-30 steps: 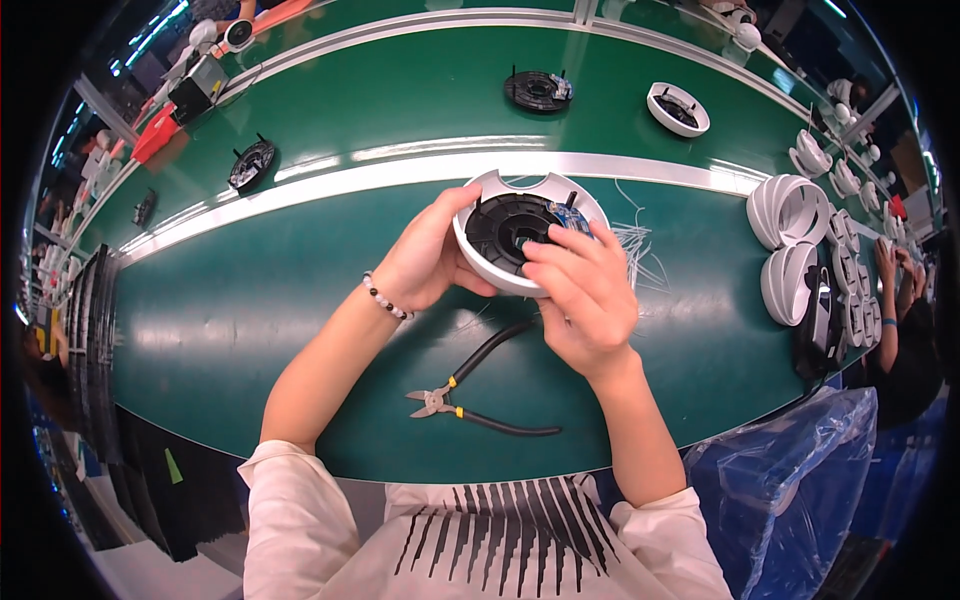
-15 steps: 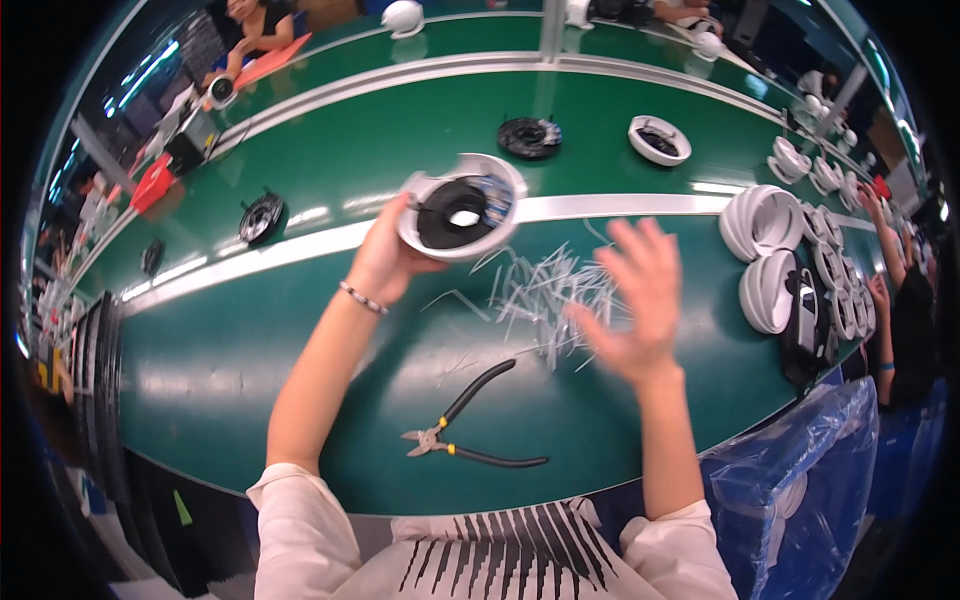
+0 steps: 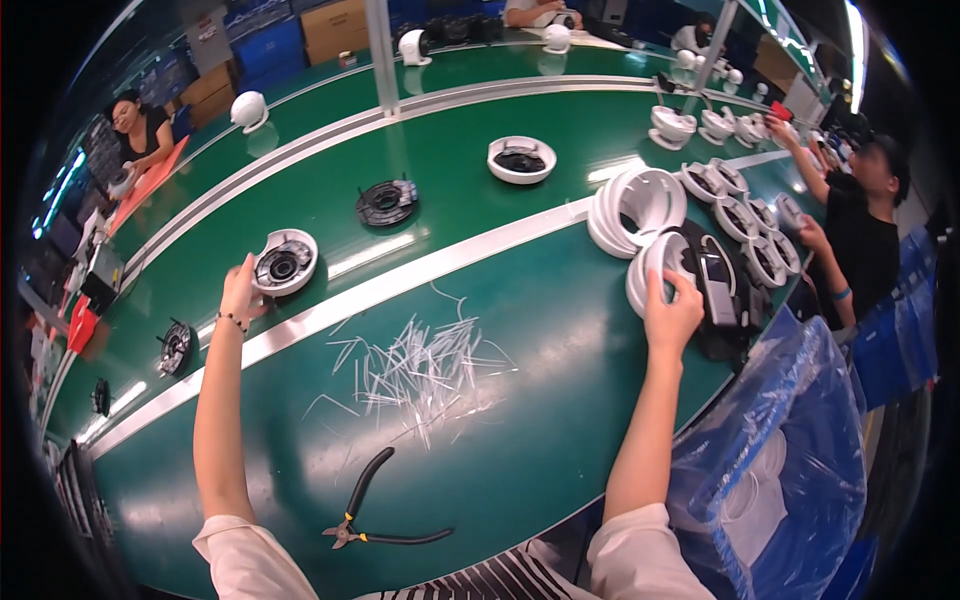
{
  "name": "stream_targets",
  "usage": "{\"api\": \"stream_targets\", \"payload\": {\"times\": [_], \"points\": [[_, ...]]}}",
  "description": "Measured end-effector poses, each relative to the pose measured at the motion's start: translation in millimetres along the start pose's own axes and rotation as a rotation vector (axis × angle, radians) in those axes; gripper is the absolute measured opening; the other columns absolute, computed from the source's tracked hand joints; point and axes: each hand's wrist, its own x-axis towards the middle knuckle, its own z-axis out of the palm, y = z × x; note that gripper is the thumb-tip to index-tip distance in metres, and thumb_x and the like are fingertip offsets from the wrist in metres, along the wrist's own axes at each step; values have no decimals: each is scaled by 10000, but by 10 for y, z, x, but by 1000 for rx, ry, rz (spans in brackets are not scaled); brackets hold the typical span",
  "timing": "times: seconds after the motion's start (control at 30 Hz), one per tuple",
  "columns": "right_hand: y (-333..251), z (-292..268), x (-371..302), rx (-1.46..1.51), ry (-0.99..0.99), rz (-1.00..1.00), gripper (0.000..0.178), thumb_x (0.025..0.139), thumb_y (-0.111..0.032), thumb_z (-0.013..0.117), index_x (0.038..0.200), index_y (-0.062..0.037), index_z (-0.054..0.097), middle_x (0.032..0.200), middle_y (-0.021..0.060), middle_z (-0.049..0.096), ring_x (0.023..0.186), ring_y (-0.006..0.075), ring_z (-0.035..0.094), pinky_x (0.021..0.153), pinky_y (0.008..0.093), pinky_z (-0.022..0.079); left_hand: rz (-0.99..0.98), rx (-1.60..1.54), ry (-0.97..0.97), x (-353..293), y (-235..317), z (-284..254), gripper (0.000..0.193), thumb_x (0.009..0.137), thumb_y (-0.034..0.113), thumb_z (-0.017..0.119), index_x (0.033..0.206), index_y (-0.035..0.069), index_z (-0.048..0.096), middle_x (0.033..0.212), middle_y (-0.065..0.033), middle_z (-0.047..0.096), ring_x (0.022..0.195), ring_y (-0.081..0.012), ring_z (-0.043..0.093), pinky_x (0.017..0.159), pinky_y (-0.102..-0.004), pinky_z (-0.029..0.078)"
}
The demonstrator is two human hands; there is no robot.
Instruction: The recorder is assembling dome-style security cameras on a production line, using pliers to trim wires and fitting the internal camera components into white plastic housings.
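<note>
At the left, my left hand (image 3: 238,292) grips the rim of a white bowl-shaped housing (image 3: 307,262) with a round black part inside. The housing is at the belt beyond the metal rail. To the right, my right hand (image 3: 672,308) has its fingers closed on a white plastic ring (image 3: 641,285) in the nearer of two stacks. Between my arms lies a loose pile of thin whitish plastic strips (image 3: 415,365). Closer to me, side cutters (image 3: 345,530) with black handles rest with their handles spread.
A black round part (image 3: 387,203) and another white housing (image 3: 522,160) sit on the green belt. More rings (image 3: 637,205) are stacked beside a black device (image 3: 718,290). A bin lined with blue plastic (image 3: 770,480) stands right. A co-worker (image 3: 862,210) reaches in there.
My left hand has carried the housing left and over to the belt. My right hand has moved from above the strips to the ring stack. The view has turned to the right.
</note>
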Motion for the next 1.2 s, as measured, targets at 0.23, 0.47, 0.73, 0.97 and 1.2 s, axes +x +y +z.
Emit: {"api": "stream_targets", "payload": {"times": [0.23,0.47,0.73,0.97,1.2], "points": [[-242,-81,94,29,246,-303,115,664,-1,632,774,-13,602,787,67,601,753,239,524,685,320,417,1408,558,387,-30,806,942,306,745,173,546,999,8,510,988,-163,549,937,-302,512,829,-382,387],[-278,-47,49,104,301,-430,165,658,58,618,812,3,598,842,73,602,775,243,533,686,322,425,261,717,85,231,611,2296,513,698,285,623,1094,34,416,1053,-171,546,987,-301,530,881,-448,360],[-373,-119,34,124,291,-484,138,697,25,609,833,6,597,862,81,600,785,246,535,688,328,428,556,134,71,-15,645,2124,415,568,69,702,952,41,547,858,-95,610,791,-228,592,740,-309,459],[-790,-128,-187,411,155,-444,82,724,13,575,806,16,580,817,129,591,770,263,552,685,329,436,509,-349,-230,-691,264,776,215,683,39,643,888,0,595,835,-67,594,753,-122,556,692,-236,453],[-2147,-544,-1504,1131,-729,-1153,115,642,7,583,755,17,569,802,112,592,701,238,578,635,345,468,438,-605,-63,-1049,-166,-648,206,751,43,603,942,-8,546,823,-66,599,708,-86,563,603,-184,464]]}}
